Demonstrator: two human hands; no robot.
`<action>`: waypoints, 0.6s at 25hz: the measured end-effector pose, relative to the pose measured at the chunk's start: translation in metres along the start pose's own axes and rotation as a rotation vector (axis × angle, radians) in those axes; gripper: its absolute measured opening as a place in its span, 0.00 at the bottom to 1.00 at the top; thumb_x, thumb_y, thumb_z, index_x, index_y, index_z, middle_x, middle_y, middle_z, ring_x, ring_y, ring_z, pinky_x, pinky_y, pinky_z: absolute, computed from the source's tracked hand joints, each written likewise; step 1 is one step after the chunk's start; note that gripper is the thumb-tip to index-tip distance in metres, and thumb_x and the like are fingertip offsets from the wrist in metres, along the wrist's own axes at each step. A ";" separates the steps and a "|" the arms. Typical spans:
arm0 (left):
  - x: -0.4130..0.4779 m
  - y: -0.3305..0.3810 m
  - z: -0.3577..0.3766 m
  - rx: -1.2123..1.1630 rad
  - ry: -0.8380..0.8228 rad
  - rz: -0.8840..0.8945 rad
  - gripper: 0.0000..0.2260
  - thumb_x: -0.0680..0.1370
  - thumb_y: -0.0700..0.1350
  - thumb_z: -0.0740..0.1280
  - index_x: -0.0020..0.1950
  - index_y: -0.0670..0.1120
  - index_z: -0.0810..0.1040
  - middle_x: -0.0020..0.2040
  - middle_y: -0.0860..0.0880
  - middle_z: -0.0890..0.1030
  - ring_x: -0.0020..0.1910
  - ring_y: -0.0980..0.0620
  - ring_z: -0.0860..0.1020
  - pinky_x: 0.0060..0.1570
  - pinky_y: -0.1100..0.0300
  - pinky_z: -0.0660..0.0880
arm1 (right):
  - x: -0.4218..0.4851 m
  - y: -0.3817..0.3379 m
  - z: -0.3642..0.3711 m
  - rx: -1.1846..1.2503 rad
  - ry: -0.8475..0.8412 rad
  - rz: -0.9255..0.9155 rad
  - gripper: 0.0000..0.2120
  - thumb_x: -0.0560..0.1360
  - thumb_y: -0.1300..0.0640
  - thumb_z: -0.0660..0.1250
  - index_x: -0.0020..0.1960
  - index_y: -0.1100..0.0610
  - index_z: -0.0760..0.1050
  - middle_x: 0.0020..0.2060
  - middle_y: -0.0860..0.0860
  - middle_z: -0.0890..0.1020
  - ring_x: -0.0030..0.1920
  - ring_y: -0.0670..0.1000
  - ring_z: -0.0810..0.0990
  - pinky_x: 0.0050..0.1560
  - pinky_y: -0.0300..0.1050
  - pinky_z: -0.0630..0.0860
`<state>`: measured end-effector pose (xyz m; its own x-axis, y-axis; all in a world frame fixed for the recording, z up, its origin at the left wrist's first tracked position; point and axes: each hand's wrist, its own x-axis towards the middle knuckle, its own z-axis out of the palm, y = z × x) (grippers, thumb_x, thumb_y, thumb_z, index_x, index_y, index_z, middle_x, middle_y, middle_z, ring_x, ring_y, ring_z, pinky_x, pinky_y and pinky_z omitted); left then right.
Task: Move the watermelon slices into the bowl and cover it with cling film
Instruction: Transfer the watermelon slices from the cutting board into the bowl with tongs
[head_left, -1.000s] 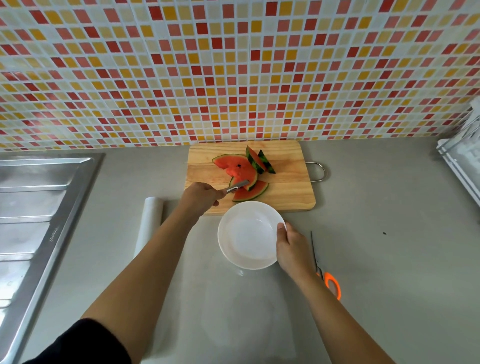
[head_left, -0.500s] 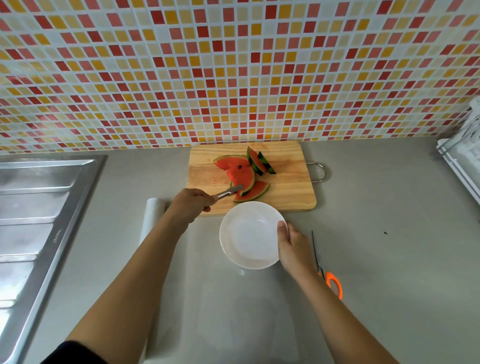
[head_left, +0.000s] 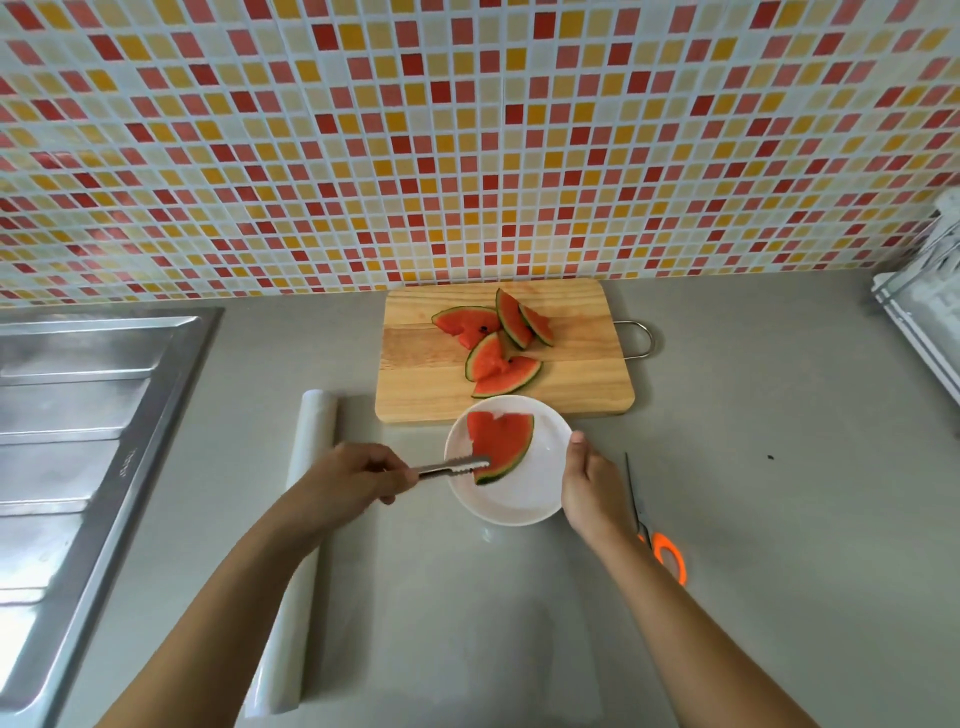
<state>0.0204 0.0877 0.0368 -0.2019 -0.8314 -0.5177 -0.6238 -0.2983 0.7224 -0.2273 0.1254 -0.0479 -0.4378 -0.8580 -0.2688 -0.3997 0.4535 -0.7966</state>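
Gripping tongs (head_left: 454, 465), left hand (head_left: 358, 478) clamps them on one watermelon slice (head_left: 498, 441) inside white bowl (head_left: 519, 514). Right hand (head_left: 592, 488) holds bowl's rim, thumb on edge. Remaining slices (head_left: 498, 343) lie on cutting board (head_left: 571, 384); cling film roll (head_left: 306, 467) on tabletop, left.

A home kitchen: a wall (head_left: 467, 156) of small red, orange and yellow mosaic tiles backs a grey bench (head_left: 779, 493). A steel sink (head_left: 78, 415) with a ribbed drainer sits at the left, and a wooden board (head_left: 582, 379) carries cut melon (head_left: 506, 376), with scissors (head_left: 670, 556) nearby.
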 end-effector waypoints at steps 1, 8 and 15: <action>0.001 0.002 0.005 0.065 0.007 0.002 0.06 0.75 0.47 0.70 0.39 0.47 0.82 0.30 0.53 0.78 0.33 0.58 0.75 0.35 0.66 0.68 | 0.000 0.000 0.000 -0.001 -0.003 0.000 0.22 0.80 0.48 0.46 0.35 0.56 0.70 0.32 0.51 0.75 0.37 0.55 0.74 0.35 0.45 0.64; -0.008 0.036 0.022 0.525 0.155 0.033 0.12 0.74 0.55 0.66 0.39 0.47 0.81 0.35 0.49 0.81 0.36 0.49 0.79 0.35 0.57 0.74 | -0.002 -0.002 -0.003 0.027 -0.019 -0.053 0.21 0.81 0.51 0.48 0.36 0.57 0.70 0.34 0.53 0.77 0.38 0.55 0.74 0.38 0.44 0.63; -0.020 0.037 0.006 0.608 0.319 0.155 0.12 0.73 0.58 0.67 0.42 0.50 0.82 0.36 0.53 0.80 0.33 0.55 0.74 0.31 0.63 0.68 | -0.002 -0.002 -0.001 0.025 -0.014 -0.067 0.20 0.81 0.52 0.48 0.37 0.58 0.70 0.32 0.52 0.75 0.37 0.54 0.73 0.37 0.44 0.62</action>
<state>-0.0029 0.0966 0.0710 -0.1489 -0.9679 -0.2024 -0.9363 0.0721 0.3438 -0.2266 0.1267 -0.0447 -0.3995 -0.8896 -0.2216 -0.4074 0.3888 -0.8263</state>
